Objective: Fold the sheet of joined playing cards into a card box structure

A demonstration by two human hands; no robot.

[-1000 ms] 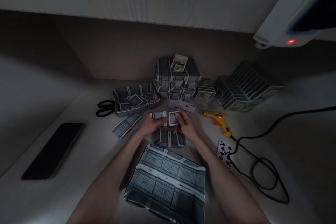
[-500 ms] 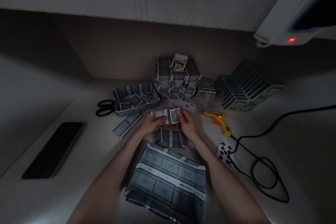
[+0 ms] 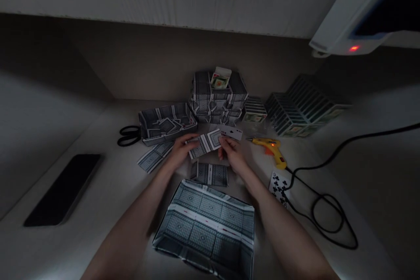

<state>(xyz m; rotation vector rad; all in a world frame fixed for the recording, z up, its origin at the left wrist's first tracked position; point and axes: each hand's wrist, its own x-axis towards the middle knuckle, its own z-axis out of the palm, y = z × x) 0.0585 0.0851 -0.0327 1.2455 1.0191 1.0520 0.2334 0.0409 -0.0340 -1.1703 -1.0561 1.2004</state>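
Patterned playing cards (image 3: 206, 143) are held up between my hands, tilted with the right end higher. My left hand (image 3: 182, 148) grips their left end, thumb on top. At the right end my right hand (image 3: 230, 148) pinches them. Just below lies a small piece made of joined cards (image 3: 211, 174). Nearer to me is a large open tray built of cards (image 3: 203, 223). Loose face-up cards (image 3: 233, 132) lie behind my right hand, and a strip of cards (image 3: 154, 156) lies left of my left hand.
A card tray (image 3: 167, 136) with loose cards and black-handled scissors (image 3: 129, 135) sit left. Behind stands a card-covered box (image 3: 219, 96). Card packs (image 3: 308, 105), a yellow glue gun (image 3: 274, 151) and its cable are right. A phone (image 3: 64, 190) lies far left.
The held cards have tilted, their right end rising, and now look like one continuous strip. My left hand has shifted slightly left. The whole view has moved a little.
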